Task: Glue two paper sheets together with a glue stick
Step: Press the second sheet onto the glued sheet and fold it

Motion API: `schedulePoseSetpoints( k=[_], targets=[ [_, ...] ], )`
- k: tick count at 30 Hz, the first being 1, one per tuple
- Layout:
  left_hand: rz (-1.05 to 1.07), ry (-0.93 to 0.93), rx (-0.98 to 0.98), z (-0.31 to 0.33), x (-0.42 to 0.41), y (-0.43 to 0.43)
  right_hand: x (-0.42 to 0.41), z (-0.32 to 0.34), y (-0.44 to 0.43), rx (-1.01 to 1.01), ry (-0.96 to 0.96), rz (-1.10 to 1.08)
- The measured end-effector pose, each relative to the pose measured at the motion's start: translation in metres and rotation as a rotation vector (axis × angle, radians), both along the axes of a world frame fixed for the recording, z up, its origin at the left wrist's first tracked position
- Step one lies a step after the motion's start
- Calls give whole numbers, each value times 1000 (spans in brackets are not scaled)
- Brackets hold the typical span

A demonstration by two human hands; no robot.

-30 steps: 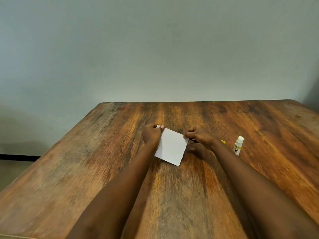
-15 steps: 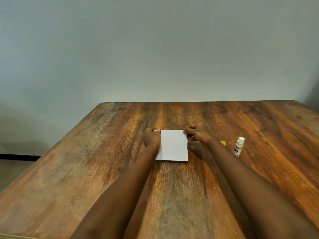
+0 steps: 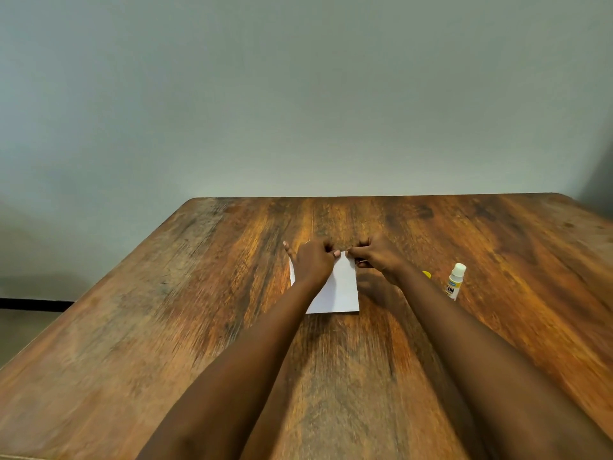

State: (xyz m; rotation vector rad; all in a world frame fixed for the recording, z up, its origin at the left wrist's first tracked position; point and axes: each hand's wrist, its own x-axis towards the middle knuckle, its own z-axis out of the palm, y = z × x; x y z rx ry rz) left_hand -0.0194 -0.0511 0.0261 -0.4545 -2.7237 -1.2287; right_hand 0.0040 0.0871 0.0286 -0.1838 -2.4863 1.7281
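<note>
A small white paper lies flat on the wooden table, near its middle. My left hand rests on the paper's left part, fingers curled at the far edge. My right hand pinches the far right corner of the paper. The two hands almost touch at the far edge. Whether one sheet or two lie there, I cannot tell. A glue stick, white with a yellow label, stands to the right of my right forearm, its cap off. A yellow cap lies between the forearm and the stick.
The table's far edge meets a plain grey wall. The table's left edge drops to a floor with a dark baseboard strip.
The paper went from tilted and lifted to lying flat and square on the table. My left hand slid right over the paper toward my right hand.
</note>
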Motion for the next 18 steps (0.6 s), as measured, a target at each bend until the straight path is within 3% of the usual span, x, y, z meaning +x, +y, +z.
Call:
schedulePoseSetpoints(
  k=[18],
  targets=[
    [111, -26, 98, 4, 5, 1, 2, -7, 0, -110, -21, 6]
  ],
)
